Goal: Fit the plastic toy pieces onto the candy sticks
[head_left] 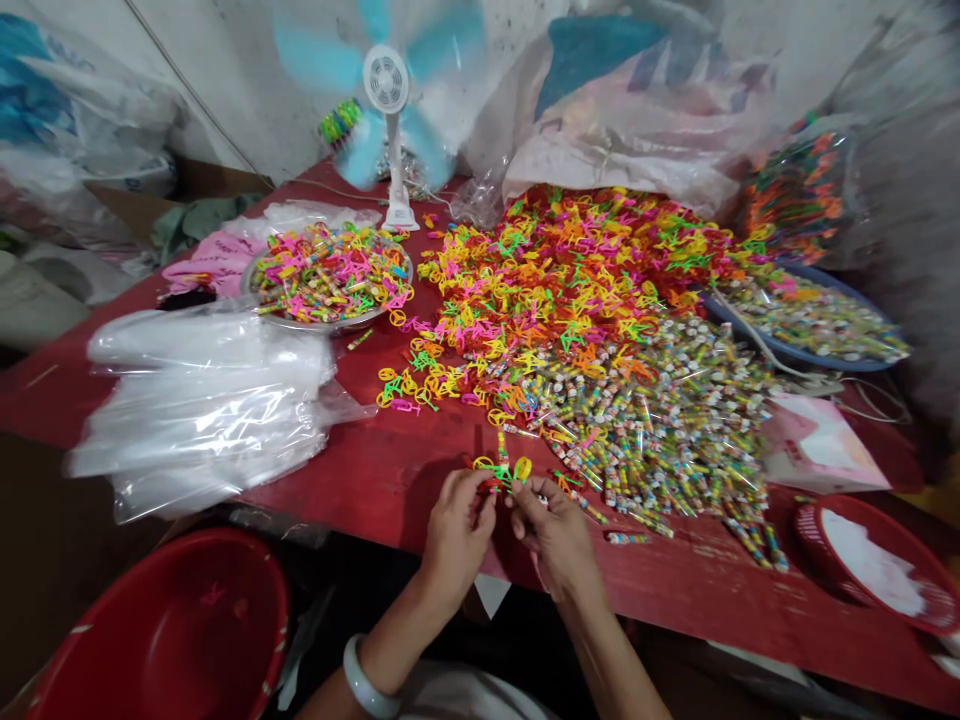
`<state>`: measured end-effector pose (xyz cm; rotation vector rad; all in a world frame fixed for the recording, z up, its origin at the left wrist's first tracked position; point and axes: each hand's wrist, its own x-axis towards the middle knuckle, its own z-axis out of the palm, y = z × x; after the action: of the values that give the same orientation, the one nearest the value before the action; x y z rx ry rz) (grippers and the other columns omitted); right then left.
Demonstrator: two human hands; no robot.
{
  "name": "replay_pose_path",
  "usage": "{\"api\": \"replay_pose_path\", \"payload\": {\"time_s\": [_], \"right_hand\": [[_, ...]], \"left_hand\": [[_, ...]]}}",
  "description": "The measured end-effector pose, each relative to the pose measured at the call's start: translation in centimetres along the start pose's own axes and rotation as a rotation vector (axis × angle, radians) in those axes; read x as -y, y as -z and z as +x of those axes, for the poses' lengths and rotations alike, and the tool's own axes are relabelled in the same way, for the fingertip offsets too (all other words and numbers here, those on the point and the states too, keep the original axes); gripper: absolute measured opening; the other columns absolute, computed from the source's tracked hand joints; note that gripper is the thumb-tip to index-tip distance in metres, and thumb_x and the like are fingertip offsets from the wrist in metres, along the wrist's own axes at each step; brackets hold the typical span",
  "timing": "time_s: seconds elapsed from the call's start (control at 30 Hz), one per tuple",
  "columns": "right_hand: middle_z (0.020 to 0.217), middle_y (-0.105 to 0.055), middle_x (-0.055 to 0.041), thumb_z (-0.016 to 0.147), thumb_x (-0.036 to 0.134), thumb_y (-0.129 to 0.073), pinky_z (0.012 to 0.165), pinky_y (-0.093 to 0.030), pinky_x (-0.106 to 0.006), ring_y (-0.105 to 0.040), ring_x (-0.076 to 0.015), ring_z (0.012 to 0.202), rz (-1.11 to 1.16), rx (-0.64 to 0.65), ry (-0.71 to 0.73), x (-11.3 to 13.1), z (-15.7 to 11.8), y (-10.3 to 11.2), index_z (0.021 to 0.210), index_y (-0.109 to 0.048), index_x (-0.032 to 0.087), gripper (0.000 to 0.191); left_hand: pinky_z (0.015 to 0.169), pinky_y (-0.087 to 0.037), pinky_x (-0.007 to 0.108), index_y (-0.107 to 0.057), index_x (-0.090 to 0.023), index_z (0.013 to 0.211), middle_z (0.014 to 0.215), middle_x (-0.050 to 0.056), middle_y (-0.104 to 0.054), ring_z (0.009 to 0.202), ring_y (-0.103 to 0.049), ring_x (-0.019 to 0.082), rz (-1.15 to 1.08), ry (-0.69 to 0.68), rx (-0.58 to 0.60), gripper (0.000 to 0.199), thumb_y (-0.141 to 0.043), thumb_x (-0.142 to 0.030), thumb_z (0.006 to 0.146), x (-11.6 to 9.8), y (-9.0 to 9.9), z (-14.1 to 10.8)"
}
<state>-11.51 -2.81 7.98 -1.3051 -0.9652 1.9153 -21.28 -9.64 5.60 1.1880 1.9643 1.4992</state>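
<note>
Near the table's front edge, my left hand and my right hand are close together, fingers pinched. Between their fingertips is a small green and yellow plastic toy piece; its exact shape is partly hidden by the fingers. A slim tube with coloured bands stands out just beyond it; whether it is joined to the piece I cannot tell. Ahead lies a large heap of pink, yellow, orange and green plastic toy pieces. To the right of my hands a pile of small clear tubes with coloured contents spreads over the table.
A bowl of mixed pieces stands at left, behind stacked clear plastic bags. A fan spins at the back. Below left is a red tub. At right are a blue basin, a tissue box and a red basket.
</note>
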Motion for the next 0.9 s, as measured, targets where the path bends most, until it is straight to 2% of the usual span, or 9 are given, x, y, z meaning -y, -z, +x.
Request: {"api": "replay_pose_path", "payload": {"time_s": [0.2, 0.37, 0.57, 0.7, 0.9], "right_hand": [[0.06, -0.059, 0.0022, 0.049, 0.044, -0.085, 0.034, -0.012, -0.016, -0.035, -0.0021, 0.036, 0.044, 0.037, -0.086, 0.26, 0.48, 0.33, 0.067, -0.058, 0.016, 0.043], [0.059, -0.058, 0.0026, 0.054, 0.042, -0.084, 0.034, -0.013, -0.017, -0.035, -0.0023, 0.036, 0.053, 0.04, -0.063, 0.23, 0.78, 0.73, 0.068, -0.059, 0.016, 0.039], [0.057, -0.057, 0.003, 0.049, 0.044, -0.086, 0.034, -0.012, -0.017, -0.034, -0.0019, 0.035, 0.05, 0.032, -0.076, 0.43, 0.73, 0.6, 0.065, -0.057, 0.016, 0.043], [0.055, -0.057, 0.0029, 0.051, 0.048, -0.084, 0.035, -0.013, -0.017, -0.035, -0.003, 0.036, 0.003, 0.012, -0.014, 0.51, 0.52, 0.21, 0.065, -0.054, 0.017, 0.044], [0.048, -0.047, 0.0068, 0.068, 0.052, -0.072, 0.039, -0.023, -0.019, -0.035, -0.0062, 0.039, -0.203, -0.005, 0.174, 0.42, 0.33, 0.02, 0.068, -0.053, 0.019, 0.038]], "left_hand": [[0.081, -0.051, 0.025, -0.063, -0.022, 0.1, 0.094, 0.003, -0.063, 0.089, -0.062, 0.014, -0.046, -0.005, 0.013, 0.025, -0.056, -0.007, 0.08, -0.05, 0.21, 0.12], [0.084, -0.051, 0.025, -0.065, -0.024, 0.102, 0.097, 0.003, -0.065, 0.092, -0.063, 0.014, -0.12, 0.006, 0.053, 0.024, -0.053, -0.011, 0.086, 0.33, 0.27, 0.28], [0.08, -0.052, 0.025, -0.067, -0.024, 0.099, 0.094, 0.003, -0.067, 0.088, -0.064, 0.014, -0.155, 0.036, 0.074, 0.021, -0.052, -0.014, 0.088, 0.52, 0.35, 0.19], [0.075, -0.052, 0.025, -0.067, -0.022, 0.099, 0.09, 0.004, -0.066, 0.082, -0.064, 0.014, -0.147, 0.086, 0.046, 0.019, -0.052, -0.017, 0.088, 0.49, 0.38, 0.16], [0.072, -0.052, 0.026, -0.067, -0.022, 0.102, 0.088, 0.005, -0.066, 0.081, -0.064, 0.015, -0.046, 0.091, 0.073, 0.022, -0.051, -0.018, 0.088, 0.14, 0.54, 0.32]]}}
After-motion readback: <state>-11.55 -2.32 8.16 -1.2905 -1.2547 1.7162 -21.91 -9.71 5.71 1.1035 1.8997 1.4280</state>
